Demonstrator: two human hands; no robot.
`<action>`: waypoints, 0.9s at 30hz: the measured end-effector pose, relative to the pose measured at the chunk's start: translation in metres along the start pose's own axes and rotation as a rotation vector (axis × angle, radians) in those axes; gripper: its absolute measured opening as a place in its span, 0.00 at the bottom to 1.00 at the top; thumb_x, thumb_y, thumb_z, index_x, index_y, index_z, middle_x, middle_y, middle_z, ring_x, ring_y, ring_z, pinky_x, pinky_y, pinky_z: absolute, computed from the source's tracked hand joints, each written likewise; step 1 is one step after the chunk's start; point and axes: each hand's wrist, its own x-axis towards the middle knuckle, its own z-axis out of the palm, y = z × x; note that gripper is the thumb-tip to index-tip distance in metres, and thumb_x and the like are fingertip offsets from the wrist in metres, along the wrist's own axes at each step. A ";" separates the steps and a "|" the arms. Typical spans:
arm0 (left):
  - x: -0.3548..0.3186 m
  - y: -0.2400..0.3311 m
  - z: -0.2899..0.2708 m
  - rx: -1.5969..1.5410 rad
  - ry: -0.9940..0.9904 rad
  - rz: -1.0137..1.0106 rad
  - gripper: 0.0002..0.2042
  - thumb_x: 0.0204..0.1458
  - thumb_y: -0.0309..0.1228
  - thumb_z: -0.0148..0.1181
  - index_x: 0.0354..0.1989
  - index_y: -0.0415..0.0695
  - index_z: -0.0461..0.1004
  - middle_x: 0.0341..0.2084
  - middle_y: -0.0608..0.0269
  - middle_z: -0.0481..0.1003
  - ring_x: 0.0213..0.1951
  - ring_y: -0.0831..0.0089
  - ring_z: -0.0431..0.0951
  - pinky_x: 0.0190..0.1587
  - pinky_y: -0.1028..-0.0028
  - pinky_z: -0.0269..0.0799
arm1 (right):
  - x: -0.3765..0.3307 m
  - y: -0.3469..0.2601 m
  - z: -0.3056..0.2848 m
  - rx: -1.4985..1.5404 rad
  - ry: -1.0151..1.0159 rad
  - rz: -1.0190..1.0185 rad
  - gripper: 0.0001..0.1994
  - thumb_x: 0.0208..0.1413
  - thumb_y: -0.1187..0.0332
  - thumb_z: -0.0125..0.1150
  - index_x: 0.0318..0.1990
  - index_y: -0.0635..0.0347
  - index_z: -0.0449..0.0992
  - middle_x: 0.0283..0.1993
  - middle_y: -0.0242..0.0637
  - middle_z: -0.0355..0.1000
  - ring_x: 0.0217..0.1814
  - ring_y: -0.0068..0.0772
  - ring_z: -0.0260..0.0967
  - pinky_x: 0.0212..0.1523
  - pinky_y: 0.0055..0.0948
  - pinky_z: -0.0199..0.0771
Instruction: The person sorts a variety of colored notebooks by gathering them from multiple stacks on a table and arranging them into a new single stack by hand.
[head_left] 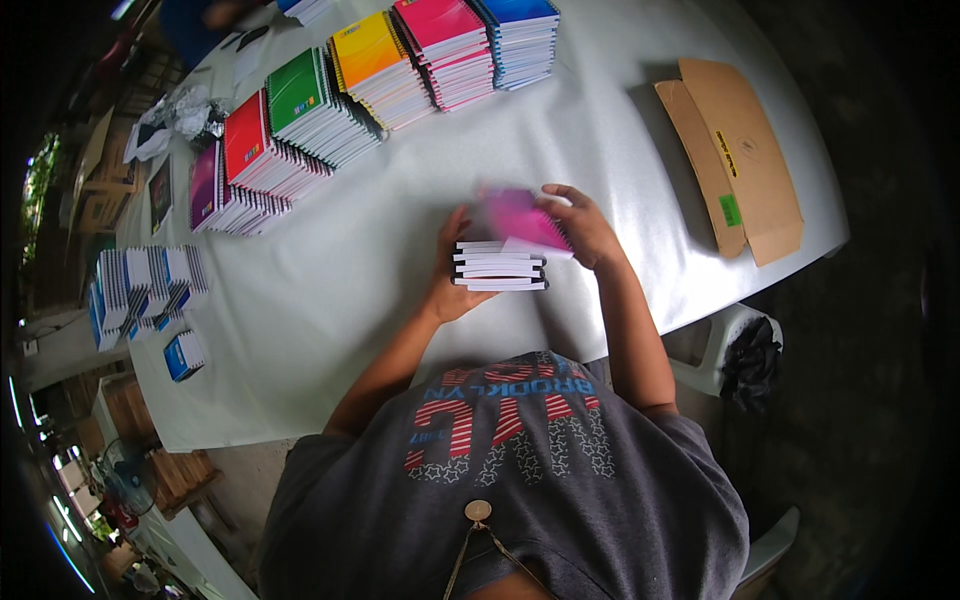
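Observation:
A small stack of spiral notebooks [498, 267] stands in front of me, white page edges showing. My left hand [452, 282] is closed round its left side, some fingers hidden behind it. Over the top of the stack, a magenta-purple spiral notebook [522, 217] is tilted and smeared by motion. Its right edge is gripped by my right hand [583, 230], thumb and fingers on the coil side.
Tall notebook piles line the far side: purple [206, 190], red [250, 140], green [300, 95], yellow [368, 55], pink [440, 30] and blue [515, 15]. Smaller blue notebooks [140, 280] sit at left. A flattened cardboard box [745, 165] lies right, near the table edge [735, 295].

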 end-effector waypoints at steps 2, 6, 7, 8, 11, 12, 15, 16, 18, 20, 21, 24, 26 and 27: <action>0.008 0.016 -0.002 0.099 0.067 -0.007 0.47 0.31 0.32 0.75 0.62 0.42 0.52 0.60 0.50 0.55 0.58 0.53 0.61 0.60 0.60 0.57 | -0.009 -0.006 0.003 -0.388 -0.130 0.041 0.17 0.54 0.62 0.59 0.45 0.65 0.70 0.29 0.38 0.72 0.28 0.25 0.70 0.27 0.22 0.69; 0.004 -0.013 -0.015 0.309 -0.208 0.158 0.47 0.31 0.31 0.74 0.62 0.44 0.49 0.58 0.49 0.57 0.57 0.54 0.62 0.58 0.62 0.59 | -0.009 0.003 -0.002 -0.589 -0.263 -0.088 0.27 0.55 0.44 0.52 0.47 0.62 0.72 0.41 0.40 0.73 0.45 0.32 0.71 0.44 0.31 0.70; 0.004 -0.013 -0.013 0.100 -0.256 0.017 0.47 0.32 0.31 0.74 0.61 0.44 0.49 0.57 0.51 0.58 0.56 0.57 0.63 0.58 0.63 0.60 | -0.009 0.011 -0.004 -0.590 -0.259 -0.089 0.27 0.55 0.44 0.52 0.47 0.62 0.72 0.41 0.40 0.73 0.45 0.32 0.71 0.44 0.31 0.70; 0.004 -0.012 -0.010 -0.110 -0.303 -0.124 0.46 0.32 0.31 0.74 0.61 0.44 0.48 0.55 0.52 0.60 0.56 0.60 0.64 0.57 0.64 0.61 | -0.011 0.020 -0.004 -0.424 -0.331 -0.396 0.34 0.52 0.37 0.49 0.49 0.62 0.71 0.50 0.42 0.68 0.54 0.35 0.65 0.52 0.33 0.64; 0.006 -0.002 0.006 -0.462 -0.053 -0.232 0.44 0.34 0.30 0.73 0.60 0.43 0.50 0.51 0.56 0.62 0.55 0.67 0.64 0.56 0.67 0.62 | -0.019 0.038 0.002 -0.249 -0.449 -0.612 0.56 0.25 0.31 0.68 0.60 0.61 0.59 0.64 0.44 0.56 0.68 0.40 0.51 0.66 0.36 0.47; 0.007 -0.008 0.010 -0.437 -0.043 -0.188 0.45 0.35 0.30 0.73 0.61 0.43 0.49 0.50 0.59 0.61 0.54 0.70 0.64 0.56 0.68 0.62 | -0.023 0.045 0.012 -0.222 -0.395 -0.591 0.55 0.23 0.38 0.73 0.60 0.62 0.58 0.64 0.44 0.56 0.67 0.39 0.51 0.65 0.36 0.49; 0.008 -0.014 0.019 -0.446 0.029 -0.134 0.42 0.34 0.30 0.74 0.58 0.42 0.53 0.50 0.58 0.63 0.53 0.69 0.65 0.56 0.68 0.62 | -0.016 0.062 0.020 -0.211 -0.256 -0.543 0.53 0.20 0.49 0.80 0.58 0.63 0.59 0.60 0.42 0.60 0.63 0.35 0.56 0.63 0.34 0.54; 0.008 -0.021 0.018 -0.444 0.024 -0.128 0.42 0.34 0.30 0.74 0.58 0.42 0.53 0.50 0.58 0.63 0.53 0.69 0.65 0.56 0.68 0.62 | -0.013 0.065 0.019 -0.228 -0.189 -0.513 0.51 0.20 0.53 0.82 0.56 0.63 0.61 0.57 0.42 0.63 0.60 0.33 0.60 0.60 0.33 0.58; 0.011 -0.031 0.009 -0.123 -0.191 -0.194 0.37 0.34 0.29 0.74 0.55 0.40 0.60 0.47 0.58 0.67 0.50 0.69 0.68 0.55 0.68 0.64 | -0.011 0.067 0.016 -0.303 -0.130 -0.511 0.47 0.22 0.55 0.82 0.53 0.64 0.63 0.52 0.40 0.67 0.56 0.31 0.63 0.57 0.31 0.61; 0.011 -0.033 0.007 -0.142 -0.198 -0.203 0.35 0.34 0.28 0.74 0.53 0.40 0.62 0.46 0.58 0.69 0.49 0.69 0.69 0.54 0.68 0.65 | -0.010 0.068 0.016 -0.375 -0.071 -0.509 0.43 0.24 0.57 0.81 0.50 0.65 0.65 0.48 0.39 0.70 0.52 0.30 0.67 0.54 0.29 0.65; 0.012 -0.031 0.006 -0.170 -0.203 -0.216 0.32 0.35 0.28 0.73 0.52 0.39 0.64 0.46 0.58 0.70 0.48 0.69 0.71 0.52 0.69 0.66 | -0.008 0.069 0.015 -0.447 -0.038 -0.534 0.41 0.25 0.57 0.81 0.49 0.65 0.65 0.46 0.39 0.71 0.50 0.29 0.68 0.52 0.29 0.66; 0.019 -0.020 0.000 -0.194 -0.349 -0.279 0.31 0.37 0.27 0.72 0.52 0.39 0.65 0.46 0.58 0.71 0.48 0.69 0.72 0.50 0.69 0.68 | -0.008 0.066 0.010 -0.487 -0.023 -0.584 0.39 0.28 0.58 0.80 0.49 0.66 0.65 0.44 0.40 0.71 0.48 0.29 0.69 0.50 0.29 0.68; 0.022 0.002 0.003 -0.215 -0.289 -0.222 0.27 0.38 0.26 0.71 0.50 0.38 0.68 0.43 0.58 0.73 0.45 0.72 0.73 0.49 0.70 0.69 | -0.012 0.060 0.007 -0.452 -0.043 -0.620 0.40 0.29 0.58 0.79 0.50 0.66 0.64 0.45 0.41 0.71 0.48 0.31 0.69 0.50 0.29 0.68; 0.027 0.018 0.005 -0.244 -0.223 -0.173 0.23 0.40 0.25 0.70 0.47 0.38 0.71 0.40 0.59 0.75 0.43 0.74 0.74 0.48 0.70 0.71 | -0.015 0.056 0.004 -0.304 -0.103 -0.634 0.39 0.33 0.59 0.77 0.52 0.66 0.62 0.46 0.42 0.70 0.47 0.33 0.69 0.50 0.30 0.69</action>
